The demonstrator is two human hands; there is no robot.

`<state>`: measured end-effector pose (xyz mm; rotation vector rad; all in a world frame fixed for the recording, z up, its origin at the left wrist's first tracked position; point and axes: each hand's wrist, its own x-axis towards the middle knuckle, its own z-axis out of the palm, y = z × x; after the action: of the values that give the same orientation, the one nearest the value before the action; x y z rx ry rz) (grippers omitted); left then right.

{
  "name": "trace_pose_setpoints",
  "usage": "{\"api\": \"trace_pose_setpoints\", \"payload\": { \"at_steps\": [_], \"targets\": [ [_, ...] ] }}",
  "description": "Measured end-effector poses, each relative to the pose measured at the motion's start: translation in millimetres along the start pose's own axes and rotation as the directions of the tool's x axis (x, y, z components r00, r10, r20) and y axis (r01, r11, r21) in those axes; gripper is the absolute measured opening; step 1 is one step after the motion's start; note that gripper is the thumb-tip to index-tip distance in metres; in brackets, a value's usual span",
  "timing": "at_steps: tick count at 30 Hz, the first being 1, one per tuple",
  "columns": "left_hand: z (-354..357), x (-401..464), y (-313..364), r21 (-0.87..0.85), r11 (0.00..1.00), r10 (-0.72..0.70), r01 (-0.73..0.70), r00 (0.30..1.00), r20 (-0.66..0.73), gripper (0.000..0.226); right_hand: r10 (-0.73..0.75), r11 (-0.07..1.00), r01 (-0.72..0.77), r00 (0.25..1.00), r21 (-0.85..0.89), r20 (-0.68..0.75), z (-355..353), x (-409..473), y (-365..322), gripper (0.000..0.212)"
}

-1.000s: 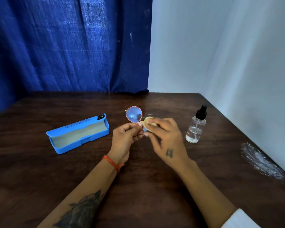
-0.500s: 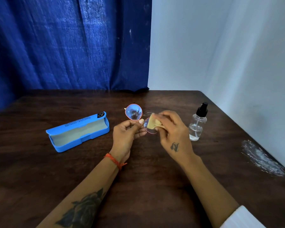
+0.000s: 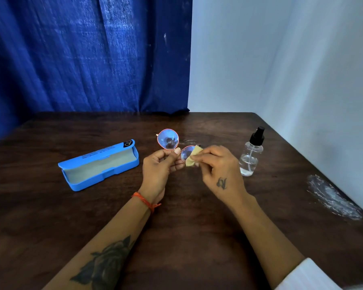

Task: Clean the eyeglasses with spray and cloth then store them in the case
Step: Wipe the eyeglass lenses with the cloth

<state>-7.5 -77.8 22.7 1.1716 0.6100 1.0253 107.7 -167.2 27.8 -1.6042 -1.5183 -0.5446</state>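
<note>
- Above the middle of the desk [image 3: 187, 237], the eyeglasses [image 3: 175, 146] are held up in the air, well clear of the wood, with both round lenses facing the camera.
- The left hand [image 3: 158, 168] has its fingers [image 3: 177, 151] closed on the frame near the bridge, thumb tip between the two lenses.
- The right hand [image 3: 216, 168] pinches a small yellow cloth [image 3: 193, 156] against the lens at 3 o'clock of the pair; the fingers are closed on the cloth and the lens edge.
- The glasses look light and thin, with a fine reddish rim, so I judge they bend easily; it is safer to hold them at the bridge or rim and not to press on the lens faces.
- The lenses are probably smooth and slippery if wet, and a bare finger would leave marks; the soft cloth should stay between skin and glass.
- The spray bottle [image 3: 250, 155] stands upright at 3 o'clock from the hands, near but not touching.
- The blue case [image 3: 99, 166] lies open at 9 o'clock, hollow side up, ready to receive the glasses; the temples are hard to see, so I cannot tell if they are folded.
</note>
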Motion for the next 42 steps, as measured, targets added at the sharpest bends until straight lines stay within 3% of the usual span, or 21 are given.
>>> {"api": "trace_pose_setpoints", "payload": {
  "at_steps": [3, 5, 14, 20, 25, 31, 33, 39, 42],
  "targets": [
    [1.7, -0.1, -1.0, 0.001, 1.000, -0.006, 0.006, 1.000, 0.000, 0.012, 0.047, 0.998, -0.052, 0.992, -0.039, -0.118, 2.9, 1.7, 1.4, 0.021],
    [2.7, -1.9, -2.3, 0.005, 1.000, -0.009, 0.008, 1.000, 0.017, 0.011, 0.017, 0.998, -0.025, 0.992, -0.058, -0.124, 8.5, 0.6, -3.5, 0.020],
    [-2.0, -0.8, -6.1, 0.025, 0.999, 0.029, -0.030, 0.999, 0.045, 0.017, -0.139, 0.990, 0.138, 0.984, 0.016, 0.111, 9.5, -3.0, -9.3, 0.021],
    [1.3, -0.3, -6.9, 0.001, 0.999, 0.040, -0.040, 0.998, 0.055, 0.013, 0.030, 0.998, -0.030, 1.000, 0.047, 0.004, 5.5, 0.8, -3.8, 0.017],
    [1.5, -0.6, -6.4, 0.018, 0.998, 0.059, -0.060, 0.996, 0.062, 0.013, 0.033, 0.999, -0.034, 0.993, -0.008, -0.116, 6.9, 4.0, -6.2, 0.024],
    [-2.4, 1.7, -6.6, 0.069, 0.995, 0.072, -0.074, 0.997, 0.032, 0.017, -0.166, 0.986, 0.166, 0.983, 0.012, 0.072, 14.1, -4.0, -9.1, 0.026],
    [-1.6, 0.2, -5.9, 0.089, 0.993, 0.074, -0.078, 0.996, 0.048, 0.017, -0.170, 0.986, 0.169, 0.981, 0.015, 0.093, 11.7, -3.3, -9.4, 0.024],
    [1.3, 1.0, -5.9, 0.084, 0.993, 0.084, -0.089, 0.995, 0.056, 0.014, 0.044, 0.998, -0.040, 0.997, 0.055, -0.069, 1.1, 3.5, 0.2, 0.022],
    [-0.2, 2.3, -6.7, 0.085, 0.993, 0.074, -0.078, 0.996, 0.050, 0.013, 0.024, 1.000, -0.022, 0.992, 0.012, -0.125, 5.4, 3.7, -0.2, 0.025]
  ]
}}
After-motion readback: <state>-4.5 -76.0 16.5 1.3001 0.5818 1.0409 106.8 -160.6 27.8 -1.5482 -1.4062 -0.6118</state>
